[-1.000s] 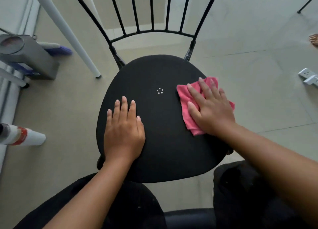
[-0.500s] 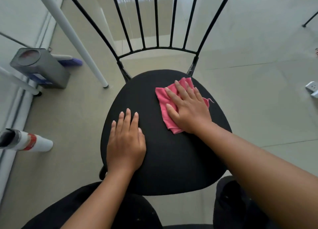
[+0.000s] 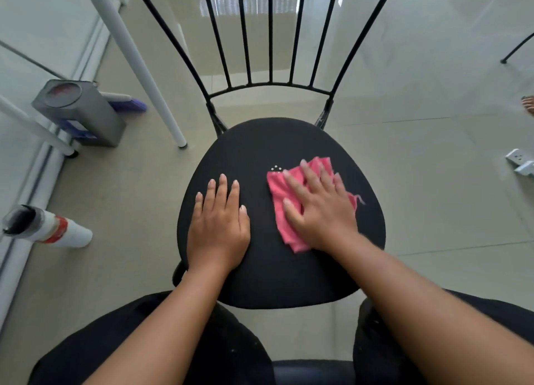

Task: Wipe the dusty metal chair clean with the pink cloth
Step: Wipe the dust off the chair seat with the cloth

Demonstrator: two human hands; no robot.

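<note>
The black metal chair [image 3: 260,147] stands in front of me, its round black seat in the middle of the head view and its barred backrest rising behind. A folded pink cloth [image 3: 278,193] lies on the right half of the seat, just right of a small ring of white dots. My right hand [image 3: 318,208] presses flat on the cloth, fingers spread and pointing away from me, covering most of it. My left hand [image 3: 218,225] rests flat on the bare left half of the seat, palm down, holding nothing.
A white pole leg [image 3: 150,78] ends on the tiled floor left of the chair. A grey bin [image 3: 78,112] and a white spray can [image 3: 49,228] sit along the left wall. A white power strip [image 3: 520,162] lies at the right edge. My dark-clothed knees flank the seat's front.
My right hand slid the pink cloth from the seat's right side up toward the backrest, then back toward me to the middle right. My left hand stayed planted on the seat.
</note>
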